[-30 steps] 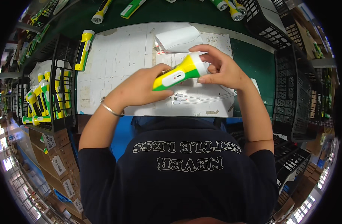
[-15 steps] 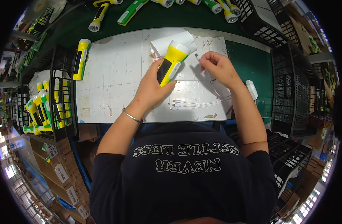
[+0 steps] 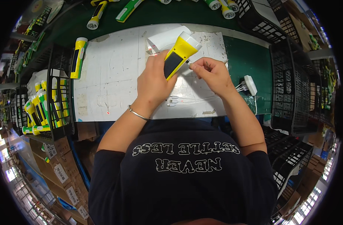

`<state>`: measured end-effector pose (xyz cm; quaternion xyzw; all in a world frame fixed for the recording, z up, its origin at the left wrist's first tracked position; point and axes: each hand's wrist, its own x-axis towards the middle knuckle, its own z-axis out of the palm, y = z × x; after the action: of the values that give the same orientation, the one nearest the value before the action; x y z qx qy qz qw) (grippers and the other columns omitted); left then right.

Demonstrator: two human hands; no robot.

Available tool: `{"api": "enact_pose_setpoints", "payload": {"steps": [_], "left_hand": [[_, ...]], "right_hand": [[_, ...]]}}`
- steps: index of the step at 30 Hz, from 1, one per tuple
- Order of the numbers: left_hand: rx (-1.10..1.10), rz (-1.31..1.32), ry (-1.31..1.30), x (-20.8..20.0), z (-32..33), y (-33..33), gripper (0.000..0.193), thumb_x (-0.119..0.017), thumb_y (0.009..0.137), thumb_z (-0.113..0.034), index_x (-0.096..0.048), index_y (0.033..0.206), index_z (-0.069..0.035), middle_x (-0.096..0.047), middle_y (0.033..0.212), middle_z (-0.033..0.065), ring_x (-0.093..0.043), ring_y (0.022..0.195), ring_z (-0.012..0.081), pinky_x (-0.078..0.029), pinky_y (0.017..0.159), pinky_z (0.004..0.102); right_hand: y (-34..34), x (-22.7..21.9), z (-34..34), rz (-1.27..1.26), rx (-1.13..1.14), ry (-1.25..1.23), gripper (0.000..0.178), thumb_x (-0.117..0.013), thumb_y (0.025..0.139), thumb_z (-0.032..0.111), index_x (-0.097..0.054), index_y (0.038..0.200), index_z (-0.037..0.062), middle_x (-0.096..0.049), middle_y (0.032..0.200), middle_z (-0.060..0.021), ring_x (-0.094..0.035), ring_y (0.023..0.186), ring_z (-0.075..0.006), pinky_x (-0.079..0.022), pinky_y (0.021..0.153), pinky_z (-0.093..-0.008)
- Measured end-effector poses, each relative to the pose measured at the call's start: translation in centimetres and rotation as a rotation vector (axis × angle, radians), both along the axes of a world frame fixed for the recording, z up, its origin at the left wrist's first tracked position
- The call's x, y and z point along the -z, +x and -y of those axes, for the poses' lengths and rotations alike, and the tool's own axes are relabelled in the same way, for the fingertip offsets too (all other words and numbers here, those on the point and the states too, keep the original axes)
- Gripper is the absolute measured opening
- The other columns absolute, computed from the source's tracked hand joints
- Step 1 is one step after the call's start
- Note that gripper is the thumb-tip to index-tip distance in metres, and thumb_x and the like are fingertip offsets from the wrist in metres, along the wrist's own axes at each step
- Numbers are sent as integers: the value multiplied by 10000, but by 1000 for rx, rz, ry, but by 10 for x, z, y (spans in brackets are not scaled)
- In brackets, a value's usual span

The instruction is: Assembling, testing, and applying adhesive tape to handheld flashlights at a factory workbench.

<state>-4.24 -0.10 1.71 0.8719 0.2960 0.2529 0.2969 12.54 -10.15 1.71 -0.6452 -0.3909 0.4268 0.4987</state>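
My left hand point(image 3: 152, 78) is wrapped round a yellow flashlight point(image 3: 183, 48) with a white head and a dark panel on its body. The head tilts up to the right. Against the flashlight's right side, just below the head, my right hand point(image 3: 212, 75) pinches the plug end of a white charging cable point(image 3: 188, 62). Whether the plug sits in the body or only touches it, I cannot tell. More white charging cables point(image 3: 192, 101) lie on the white work surface point(image 3: 111, 75) below, their plugs pointing left. They run toward a white charger block point(image 3: 250, 84) beyond my right forearm.
A yellow and green flashlight point(image 3: 79, 58) lies at the surface's left edge. Behind my left hand is a curled white sheet point(image 3: 164, 37). Several flashlights point(image 3: 128, 10) lie along the green far side. Black crates stand left point(image 3: 62, 127) and right point(image 3: 293, 93); the left one holds flashlights.
My right hand has brought the cable plug left to the flashlight's side. The flashlight has turned in my left hand and shifted slightly right, its side now facing the plug.
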Motion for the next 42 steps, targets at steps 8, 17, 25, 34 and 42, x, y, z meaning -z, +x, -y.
{"api": "enact_pose_setpoints", "payload": {"steps": [8,17,25,34,42], "left_hand": [[-33,-40,43,3,1,3,576,-708,716,-178,-446,1226,-131,-529,1022,114,-594,858,327,-508,681,393],[11,-32,-23,9,-12,-10,541,-690,745,-223,-440,1210,-102,-524,1103,156,-571,966,343,-486,786,403],[-523,313,-247,-70,-126,-134,438,-712,788,-206,-491,1121,-26,-559,889,49,-515,759,107,-443,680,249],[-1001,-694,0,-38,-209,-400,663,-615,784,-290,-400,1303,61,-496,1256,270,-475,1176,380,-389,967,395],[-907,-382,87,-55,-203,-328,593,-564,883,-336,-402,1318,34,-508,1233,225,-543,1056,312,-429,900,360]], "right_hand": [[-4,7,2,-104,87,12,165,-638,847,177,-635,856,12,-562,684,19,-459,614,-35,-355,547,-186],[-12,8,-8,38,-4,-15,186,-626,856,207,-617,816,26,-522,650,39,-425,582,-28,-319,507,-196],[36,-15,7,392,0,-62,253,-650,824,191,-622,993,5,-588,770,4,-509,702,-49,-408,612,-199],[195,-8,-105,1133,458,-333,643,-645,749,479,-504,1211,55,-587,1115,-190,-583,1035,-296,-486,810,-400],[224,19,-136,1194,423,-689,683,-705,732,338,-389,1303,136,-546,1181,-127,-603,1013,-275,-512,785,-403]]}}
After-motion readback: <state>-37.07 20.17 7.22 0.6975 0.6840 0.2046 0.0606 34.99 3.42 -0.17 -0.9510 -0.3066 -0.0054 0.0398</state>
